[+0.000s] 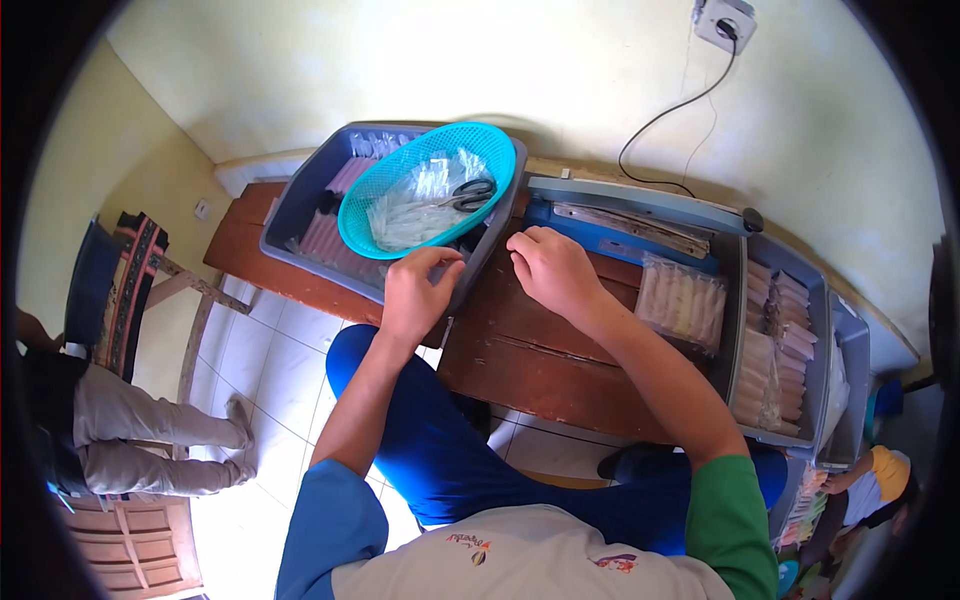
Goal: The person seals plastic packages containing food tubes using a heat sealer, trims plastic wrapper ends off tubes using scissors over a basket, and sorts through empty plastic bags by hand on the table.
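Observation:
My left hand (422, 292) hovers at the front of a grey tub (335, 276), with thumb and fingers drawn together. Over the wooden table, my right hand (553, 268) is closed too, its fingertips pointing toward the left one. Whatever either hand may pinch is too small or hidden to make out. A turquoise mesh basket (492, 147) rests tilted on the tub, near my left hand. Clear plastic bags (405, 210) and black-handled scissors (470, 195) lie in it. To the right of my right hand is a clear pack of pale pink sticks (681, 304).
Behind the pack lies a long blue device (610, 240) with a grey bar. Another grey tub (817, 345) at right holds stacked packs. A black cord (650, 125) hangs from the wall socket. One person (160, 410) stands at left, another (880, 480) is at far right.

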Motion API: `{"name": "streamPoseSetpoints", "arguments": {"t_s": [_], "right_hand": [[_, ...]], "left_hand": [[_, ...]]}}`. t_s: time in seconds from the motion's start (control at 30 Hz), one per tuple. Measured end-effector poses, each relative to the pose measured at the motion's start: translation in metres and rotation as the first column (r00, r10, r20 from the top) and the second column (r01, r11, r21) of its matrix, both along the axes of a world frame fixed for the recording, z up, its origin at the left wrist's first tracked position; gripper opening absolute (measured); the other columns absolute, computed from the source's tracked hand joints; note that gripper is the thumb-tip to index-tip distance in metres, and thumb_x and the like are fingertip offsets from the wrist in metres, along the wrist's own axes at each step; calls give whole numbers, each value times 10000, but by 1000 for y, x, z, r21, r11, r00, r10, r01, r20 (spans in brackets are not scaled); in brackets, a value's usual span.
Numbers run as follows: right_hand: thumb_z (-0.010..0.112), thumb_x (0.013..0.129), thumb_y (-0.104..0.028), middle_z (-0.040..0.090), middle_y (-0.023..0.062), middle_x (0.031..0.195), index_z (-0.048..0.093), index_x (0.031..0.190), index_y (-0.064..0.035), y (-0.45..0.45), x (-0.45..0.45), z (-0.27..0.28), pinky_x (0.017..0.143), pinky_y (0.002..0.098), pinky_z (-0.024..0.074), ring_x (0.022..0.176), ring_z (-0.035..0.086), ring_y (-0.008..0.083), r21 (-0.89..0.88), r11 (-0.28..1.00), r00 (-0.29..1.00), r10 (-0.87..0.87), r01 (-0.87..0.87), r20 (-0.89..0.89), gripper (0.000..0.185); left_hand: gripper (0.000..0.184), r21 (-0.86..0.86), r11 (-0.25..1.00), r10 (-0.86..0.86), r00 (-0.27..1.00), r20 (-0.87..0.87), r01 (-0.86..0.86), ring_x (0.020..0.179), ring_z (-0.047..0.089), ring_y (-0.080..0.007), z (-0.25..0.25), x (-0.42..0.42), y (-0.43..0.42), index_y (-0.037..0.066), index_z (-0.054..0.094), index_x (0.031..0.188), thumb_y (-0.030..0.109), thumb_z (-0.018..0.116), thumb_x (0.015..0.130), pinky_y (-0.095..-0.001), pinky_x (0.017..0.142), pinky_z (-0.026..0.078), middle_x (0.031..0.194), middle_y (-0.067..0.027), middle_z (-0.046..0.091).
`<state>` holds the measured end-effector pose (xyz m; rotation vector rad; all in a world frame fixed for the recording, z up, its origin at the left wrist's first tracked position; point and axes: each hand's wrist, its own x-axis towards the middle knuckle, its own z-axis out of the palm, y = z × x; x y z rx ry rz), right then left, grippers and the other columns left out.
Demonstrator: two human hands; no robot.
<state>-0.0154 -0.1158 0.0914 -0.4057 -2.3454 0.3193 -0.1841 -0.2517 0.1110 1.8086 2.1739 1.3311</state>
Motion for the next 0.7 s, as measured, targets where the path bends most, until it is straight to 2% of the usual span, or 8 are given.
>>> {"name": "streamPoseSetpoints", "arguments": {"t_s": [0.07,0.17,0.23,0.27,0.37,0.47,0.53,0.7], "right_hand": [[633,765,-61,565,95,735,580,823,-53,2,-13,-2,633,400,494,724,596,280,25,999,999,35,-35,7,79],[647,744,-56,575,98,788,589,836,-57,6,-32,-2,652,386,498,764,602,268,97,994,999,38,-40,21,109],[647,733,-45,584,89,873,616,882,-64,11,-43,1,719,370,494,851,595,252,179,984,999,-2,-6,45,154],[647,733,-45,584,89,873,616,882,-64,13,-48,0,719,370,494,851,595,252,176,984,999,4,-12,46,154],[624,747,-43,591,79,960,649,968,-74,20,-63,-3,840,374,454,946,561,240,318,948,999,-22,8,38,224],[617,751,-54,599,74,928,653,920,-78,23,-74,-8,840,373,441,934,566,239,364,931,997,-45,18,65,174],[614,752,-57,602,71,893,657,891,-79,25,-81,-12,836,373,435,920,571,238,348,937,996,-36,7,76,147],[601,755,-64,608,76,804,664,800,-73,26,-94,-17,816,382,424,853,593,243,301,953,990,-55,13,133,78]], "left_hand": [[143,20,999,31,999,-17,-31,795,675,-231,-1,-8,0,3,694,906,51,719,774,-316,731,514,883,-130,697],[148,50,990,130,991,-10,-129,829,645,-288,-7,-22,-2,28,696,893,52,725,750,-371,741,511,895,-131,673],[182,162,972,196,966,-166,-170,885,615,-296,-16,-32,-1,43,701,893,53,746,717,-386,779,496,924,-115,661],[182,158,972,202,965,-165,-176,885,615,-296,-16,-35,-1,43,701,893,53,746,717,-386,779,496,924,-115,661],[241,181,965,229,943,-240,-189,933,595,-293,-16,-40,6,55,702,912,63,767,680,-395,819,484,926,-99,656],[301,77,981,191,953,-236,-178,939,598,-297,-29,-45,16,71,702,943,68,782,653,-390,837,483,923,-104,665],[320,-69,979,166,948,-273,-191,932,596,-301,-32,-46,20,83,704,952,77,782,641,-396,828,482,933,-96,664],[233,-103,965,203,937,-283,-240,885,595,-302,-40,-51,26,81,676,888,17,709,667,-414,797,483,838,-92,622]]}}
